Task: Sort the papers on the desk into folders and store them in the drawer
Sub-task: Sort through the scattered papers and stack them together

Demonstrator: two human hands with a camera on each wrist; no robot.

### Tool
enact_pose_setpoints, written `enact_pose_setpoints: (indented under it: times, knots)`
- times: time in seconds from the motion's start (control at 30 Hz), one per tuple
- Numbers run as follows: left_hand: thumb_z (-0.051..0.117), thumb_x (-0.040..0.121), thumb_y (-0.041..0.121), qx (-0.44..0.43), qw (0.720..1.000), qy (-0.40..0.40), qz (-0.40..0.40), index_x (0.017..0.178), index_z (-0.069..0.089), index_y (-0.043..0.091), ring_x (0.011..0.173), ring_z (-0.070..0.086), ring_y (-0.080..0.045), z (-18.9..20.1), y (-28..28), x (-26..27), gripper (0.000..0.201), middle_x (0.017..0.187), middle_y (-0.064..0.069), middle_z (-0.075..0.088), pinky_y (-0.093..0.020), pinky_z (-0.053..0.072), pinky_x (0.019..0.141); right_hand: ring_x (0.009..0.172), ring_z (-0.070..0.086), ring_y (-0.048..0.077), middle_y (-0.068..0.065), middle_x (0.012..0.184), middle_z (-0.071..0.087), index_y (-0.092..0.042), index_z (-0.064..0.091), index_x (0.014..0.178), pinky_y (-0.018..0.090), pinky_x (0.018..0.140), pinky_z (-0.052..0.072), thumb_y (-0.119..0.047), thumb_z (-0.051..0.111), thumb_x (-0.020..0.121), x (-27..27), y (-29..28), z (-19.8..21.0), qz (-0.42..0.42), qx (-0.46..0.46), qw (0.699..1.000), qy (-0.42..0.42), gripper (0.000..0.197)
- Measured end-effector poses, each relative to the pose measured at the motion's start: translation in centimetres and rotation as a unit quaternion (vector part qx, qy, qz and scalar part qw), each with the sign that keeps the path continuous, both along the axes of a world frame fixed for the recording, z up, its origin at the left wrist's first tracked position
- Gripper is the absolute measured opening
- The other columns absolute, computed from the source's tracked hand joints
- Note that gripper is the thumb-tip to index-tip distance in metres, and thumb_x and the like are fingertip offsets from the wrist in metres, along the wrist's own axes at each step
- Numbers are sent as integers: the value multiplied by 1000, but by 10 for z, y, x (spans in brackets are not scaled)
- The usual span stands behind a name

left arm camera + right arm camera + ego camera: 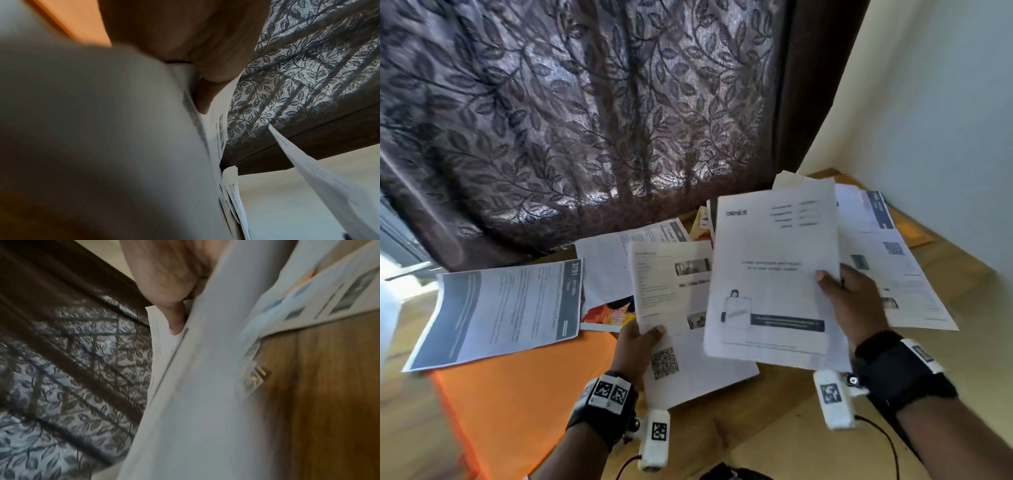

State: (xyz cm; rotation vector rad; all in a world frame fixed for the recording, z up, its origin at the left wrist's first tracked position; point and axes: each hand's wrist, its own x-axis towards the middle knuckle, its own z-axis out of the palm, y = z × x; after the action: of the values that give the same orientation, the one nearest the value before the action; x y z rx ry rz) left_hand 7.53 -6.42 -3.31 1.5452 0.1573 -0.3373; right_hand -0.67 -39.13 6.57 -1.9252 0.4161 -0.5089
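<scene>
My right hand (849, 301) grips a stack of white printed papers (774, 274) by its right edge, thumb on top, lifted above the desk. In the right wrist view the thumb (174, 316) presses on that stack (205, 386). My left hand (640, 342) pinches the lower edge of a single printed sheet with photos (671, 284); the left wrist view shows the thumb (205, 94) on this sheet (144, 129). An orange folder (517, 394) lies flat on the desk at the lower left. More loose papers are spread over the wooden desk (945, 377).
A grey-headed sheet (500, 308) overlaps the orange folder's far edge. A page with a QR code (688, 370) lies under my left hand. Other sheets (893, 274) and a tan folder (914, 229) lie at the right. A leaf-patterned curtain (585, 120) hangs behind the desk, a white wall (945, 120) to the right.
</scene>
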Motion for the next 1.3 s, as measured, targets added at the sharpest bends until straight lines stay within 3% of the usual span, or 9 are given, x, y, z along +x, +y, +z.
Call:
enact_pose_setpoints:
  times: [0.07,0.17,0.33,0.6,0.7,0.8,1.0,1.1,1.3]
  knots:
    - [58,93,-3,-26,1000,3,-5,105,68,14,90,72,-35,2,5,-1,22,99,-14,76,-50,60,76,99,67,10,-3,108,73,-28,67,107,29,88,53,-12,57,98,12,20,-15,42,50,998,26,20]
    - [55,95,-2,-68,998,5,-13,110,66,12,91,73,-33,7,8,-6,23,101,-12,76,-42,60,71,106,67,18,0,111,72,-22,68,108,34,90,53,-17,59,98,25,40,-41,72,49,993,76,14]
    - [51,101,18,-119,993,7,-24,120,61,12,97,72,-35,16,6,-14,22,107,-14,75,-53,58,83,106,69,15,-9,109,74,-32,69,105,50,97,53,-19,60,98,34,63,-70,115,57,986,107,17]
    - [64,92,14,-114,993,20,-36,123,57,3,96,71,-39,17,-3,-11,33,108,-19,73,-52,60,79,103,69,13,-7,110,73,-25,65,113,48,93,55,-22,64,93,52,75,-78,138,52,984,99,20]
    - [61,94,12,-126,990,25,-53,123,57,4,96,71,-41,22,-12,-6,30,109,-21,73,-48,60,76,113,65,21,-1,116,71,-20,59,120,42,98,52,-14,55,100,64,66,-75,140,169,969,111,22]
    - [56,96,6,-116,991,20,-56,122,58,8,91,72,-37,30,-21,3,25,106,-18,74,-42,60,70,118,63,30,9,121,70,-11,62,123,48,104,47,-11,50,101,74,56,-68,127,257,952,111,25]
    - [63,84,-5,-43,992,-122,-8,102,66,13,81,70,-17,55,-44,28,26,91,-1,75,-27,57,66,116,65,21,4,121,71,-12,65,120,41,103,48,-3,56,97,98,42,-33,137,247,959,7,27]
    - [70,69,11,-68,982,-174,30,93,69,12,83,69,-23,63,-50,34,24,89,-7,74,-33,59,68,112,67,21,4,119,73,-15,67,119,35,95,53,-3,60,93,101,43,-19,162,282,945,-35,30]
    - [78,69,11,-96,977,-182,56,100,70,6,85,72,-28,46,-55,34,32,93,-13,76,-36,60,67,108,70,25,6,115,74,-17,68,118,41,90,57,-1,66,88,107,37,-25,207,298,932,-15,34]
